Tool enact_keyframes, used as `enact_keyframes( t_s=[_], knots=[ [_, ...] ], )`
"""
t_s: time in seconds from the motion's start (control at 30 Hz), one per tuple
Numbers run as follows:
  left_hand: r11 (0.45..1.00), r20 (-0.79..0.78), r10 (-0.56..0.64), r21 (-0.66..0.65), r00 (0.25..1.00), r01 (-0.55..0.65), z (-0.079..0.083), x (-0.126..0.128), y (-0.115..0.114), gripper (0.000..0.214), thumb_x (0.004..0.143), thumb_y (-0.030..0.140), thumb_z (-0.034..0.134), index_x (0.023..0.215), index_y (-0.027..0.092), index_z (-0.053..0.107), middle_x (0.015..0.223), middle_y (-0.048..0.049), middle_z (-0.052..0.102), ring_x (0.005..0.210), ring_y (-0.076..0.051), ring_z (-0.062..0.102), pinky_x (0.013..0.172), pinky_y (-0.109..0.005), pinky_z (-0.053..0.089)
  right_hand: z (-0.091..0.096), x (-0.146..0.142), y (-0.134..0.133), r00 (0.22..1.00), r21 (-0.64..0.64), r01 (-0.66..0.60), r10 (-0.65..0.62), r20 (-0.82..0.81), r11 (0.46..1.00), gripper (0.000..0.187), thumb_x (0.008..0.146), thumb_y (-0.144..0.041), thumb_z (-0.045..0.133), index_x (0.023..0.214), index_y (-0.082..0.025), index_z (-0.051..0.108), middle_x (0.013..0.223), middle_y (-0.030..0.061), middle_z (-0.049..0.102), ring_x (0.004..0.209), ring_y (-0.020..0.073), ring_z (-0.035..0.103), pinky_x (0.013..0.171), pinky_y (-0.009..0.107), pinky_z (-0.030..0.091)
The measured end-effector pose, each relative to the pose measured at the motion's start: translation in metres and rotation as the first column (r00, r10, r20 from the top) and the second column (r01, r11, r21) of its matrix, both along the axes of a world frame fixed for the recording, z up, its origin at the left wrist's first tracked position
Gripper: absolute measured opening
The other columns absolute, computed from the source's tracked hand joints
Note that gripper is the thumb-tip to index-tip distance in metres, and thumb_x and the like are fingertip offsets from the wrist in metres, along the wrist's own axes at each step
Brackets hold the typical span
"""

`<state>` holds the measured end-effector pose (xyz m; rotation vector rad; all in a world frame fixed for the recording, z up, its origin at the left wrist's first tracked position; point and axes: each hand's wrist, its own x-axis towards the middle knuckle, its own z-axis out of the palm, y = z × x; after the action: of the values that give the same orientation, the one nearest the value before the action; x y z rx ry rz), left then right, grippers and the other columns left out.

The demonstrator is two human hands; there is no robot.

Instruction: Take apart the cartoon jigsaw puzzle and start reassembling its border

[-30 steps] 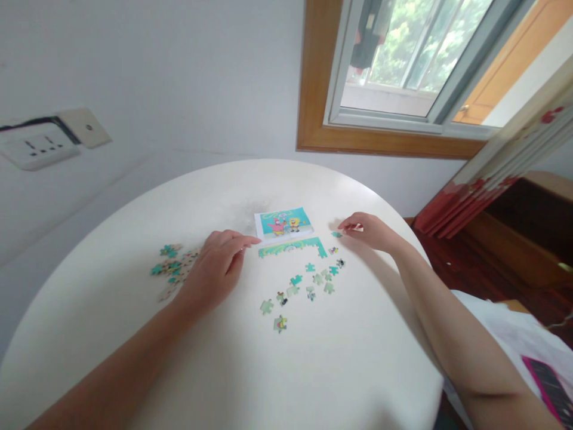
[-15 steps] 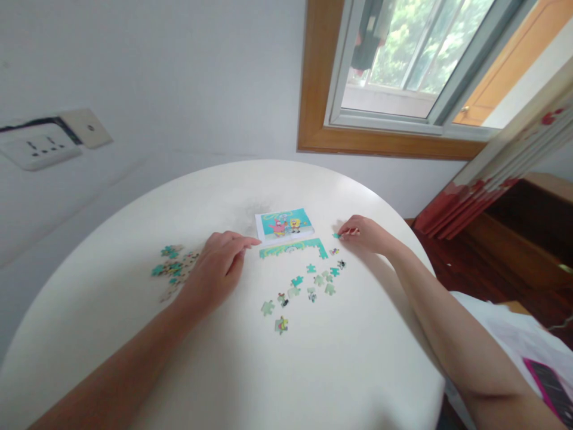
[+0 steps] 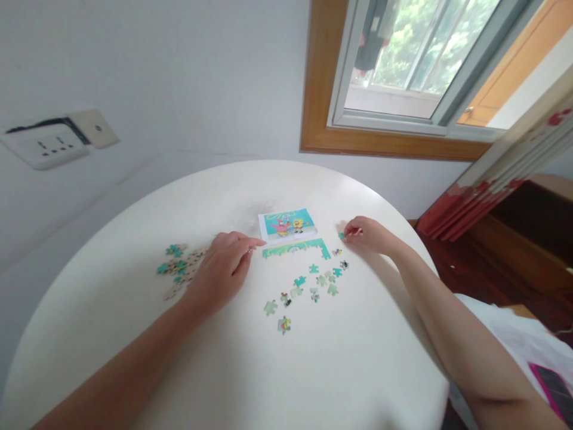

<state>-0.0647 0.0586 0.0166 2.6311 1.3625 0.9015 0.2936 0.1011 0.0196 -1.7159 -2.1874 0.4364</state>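
Observation:
My left hand (image 3: 226, 261) rests at the left of the picture card, its index finger stretched toward the card's corner. A small puzzle piece (image 3: 252, 248) shows between its thumb and index finger. My right hand (image 3: 367, 234) is right of the card, fingers curled together at the tabletop around a puzzle piece that they mostly hide. A teal puzzle piece (image 3: 341, 235) shows at its fingertips. The picture card (image 3: 286, 225) shows two cartoon figures on teal. Just below it lies a joined strip of puzzle (image 3: 293, 248), with a corner turning down at its right end.
Several loose puzzle pieces (image 3: 296, 292) lie scattered below the strip. A pile of pieces (image 3: 176, 267) sits left of my left hand, partly behind it. The round white table (image 3: 250, 370) meets the wall, with a window (image 3: 403, 65) above. A pink-edged phone (image 3: 553, 385) lies at lower right.
A small piece now shows between my left thumb and index finger. My right fingers have lifted and curled slightly beside the teal piece. The whole view has shifted a little.

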Motion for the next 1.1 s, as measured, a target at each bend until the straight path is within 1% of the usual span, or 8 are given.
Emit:
enact_keyframes(
  t_s=[0.13, 0.23, 0.37, 0.6, 0.77, 0.9, 1.0, 1.1],
  knots=[
    [1.0, 0.007, -0.01, 0.005, 1.0, 0.01, 0.0, 0.0, 0.0, 0.032, 0.093, 0.021, 0.035, 0.106, 0.016, 0.063, 0.094, -0.0081, 0.061, 0.091, -0.024, 0.053, 0.087, -0.041, 0.041, -0.001, 0.0, -0.001, 0.999, -0.022, 0.008, -0.009, -0.037, 1.0, 0.01, 0.075, -0.026, 0.063, 0.078, -0.018, 0.067, 0.083, 0.0044, 0.067, 0.074, 0.0161, 0.06, 0.069, 0.026, 0.046],
    [1.0, 0.016, -0.01, 0.007, 1.0, 0.01, 0.001, 0.0, -0.001, 0.032, 0.092, 0.021, 0.035, 0.106, 0.016, 0.063, 0.094, -0.0084, 0.061, 0.091, -0.024, 0.053, 0.086, -0.041, 0.041, -0.002, 0.0, -0.002, 0.996, -0.046, -0.012, 0.008, -0.09, 0.999, 0.009, 0.075, -0.025, 0.061, 0.078, -0.018, 0.065, 0.078, 0.0029, 0.067, 0.072, 0.0155, 0.06, 0.069, 0.026, 0.046],
    [1.0, 0.019, -0.009, 0.006, 1.0, 0.009, 0.003, 0.002, -0.002, 0.031, 0.092, 0.02, 0.036, 0.105, 0.016, 0.064, 0.093, -0.0082, 0.061, 0.09, -0.024, 0.053, 0.086, -0.041, 0.042, -0.002, 0.0, -0.002, 0.991, -0.034, -0.031, 0.026, -0.13, 0.999, 0.007, 0.074, -0.023, 0.059, 0.078, -0.019, 0.062, 0.075, 0.0008, 0.065, 0.069, 0.014, 0.059, 0.068, 0.025, 0.045],
    [1.0, 0.009, -0.018, 0.016, 1.0, 0.017, 0.002, 0.002, -0.001, 0.03, 0.093, 0.024, 0.036, 0.105, 0.017, 0.063, 0.095, -0.0079, 0.062, 0.091, -0.024, 0.054, 0.086, -0.041, 0.042, -0.005, 0.003, -0.002, 0.99, -0.018, -0.038, 0.036, -0.136, 0.999, 0.021, 0.074, -0.024, 0.06, 0.095, -0.021, 0.065, 0.076, -0.0012, 0.065, 0.067, 0.0127, 0.057, 0.068, 0.025, 0.044],
    [1.0, -0.003, -0.011, 0.015, 1.0, 0.011, 0.002, 0.001, -0.001, 0.031, 0.093, 0.026, 0.036, 0.105, 0.018, 0.064, 0.094, -0.008, 0.062, 0.091, -0.024, 0.054, 0.087, -0.042, 0.042, -0.002, 0.002, -0.003, 0.992, -0.045, -0.038, 0.032, -0.125, 0.998, 0.016, 0.077, -0.025, 0.06, 0.091, -0.021, 0.067, 0.078, -0.0003, 0.066, 0.07, 0.0136, 0.058, 0.07, 0.025, 0.045],
    [1.0, -0.004, -0.017, 0.023, 1.0, 0.017, 0.003, 0.002, -0.001, 0.031, 0.093, 0.026, 0.036, 0.104, 0.017, 0.064, 0.093, -0.0082, 0.062, 0.09, -0.025, 0.055, 0.086, -0.042, 0.042, -0.002, 0.001, -0.002, 0.997, -0.046, -0.024, 0.02, -0.081, 0.999, 0.019, 0.078, -0.023, 0.061, 0.095, -0.021, 0.07, 0.08, 0.0007, 0.065, 0.071, 0.0141, 0.059, 0.072, 0.026, 0.046],
    [0.999, -0.004, -0.024, 0.024, 1.0, 0.024, 0.003, 0.002, -0.002, 0.031, 0.093, 0.025, 0.036, 0.104, 0.017, 0.064, 0.094, -0.0085, 0.063, 0.091, -0.025, 0.055, 0.087, -0.042, 0.042, 0.005, 0.001, -0.006, 0.999, 0.007, -0.03, 0.03, -0.043, 1.0, 0.024, 0.078, -0.018, 0.062, 0.1, -0.02, 0.071, 0.09, 0.0049, 0.063, 0.073, 0.0141, 0.059, 0.075, 0.027, 0.047],
    [1.0, -0.005, -0.002, 0.014, 1.0, 0.002, 0.002, 0.002, -0.001, 0.031, 0.093, 0.026, 0.036, 0.104, 0.017, 0.064, 0.094, -0.0086, 0.063, 0.091, -0.025, 0.055, 0.088, -0.043, 0.042, 0.023, -0.002, -0.021, 0.991, 0.051, -0.129, 0.13, -0.02, 0.99, 0.02, 0.078, -0.018, 0.063, 0.096, -0.019, 0.071, 0.096, 0.0076, 0.06, 0.074, 0.0137, 0.059, 0.075, 0.028, 0.048]
  ],
)
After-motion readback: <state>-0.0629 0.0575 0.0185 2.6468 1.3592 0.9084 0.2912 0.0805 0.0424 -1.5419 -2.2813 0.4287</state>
